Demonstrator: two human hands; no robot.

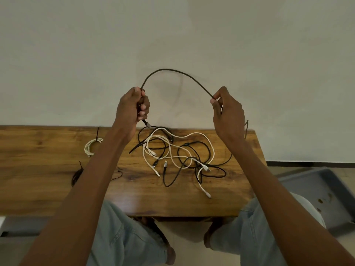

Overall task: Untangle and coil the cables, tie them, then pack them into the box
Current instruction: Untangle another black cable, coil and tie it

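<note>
A black cable (pixel 172 71) arches in the air between my two hands, above the wooden table (pixel 48 189). My left hand (pixel 132 108) grips one end in its fist, and the plug sticks out below the fist. My right hand (pixel 226 112) pinches the cable farther along; the rest runs down behind that hand to the table. Under my hands lies a tangle of white and black cables (pixel 178 158). A coiled, tied white cable (pixel 92 146) lies at the left. A coiled black cable (pixel 76 175) lies partly hidden behind my left forearm.
A grey box (pixel 322 198) stands on the floor to the right of the table. A plain wall rises right behind the table's far edge. My knees in light jeans sit at the table's near edge.
</note>
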